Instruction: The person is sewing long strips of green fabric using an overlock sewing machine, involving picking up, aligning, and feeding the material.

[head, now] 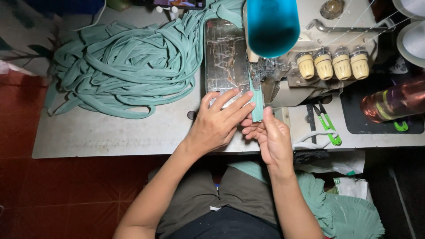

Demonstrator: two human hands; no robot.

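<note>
Nearest us, our lap and forearms lead up to our hands at the worktop (110, 132) edge. Our left hand (217, 121) lies flat, fingers spread, pressing the green fabric strip (256, 106); our right hand (272, 137) pinches that strip's lower end. The strip runs under the sewing machine (310, 62) needle area. Green snips (327, 124) lie right of our hands. Farther back, a heap of green strips (128, 66) covers the worktop.
</note>
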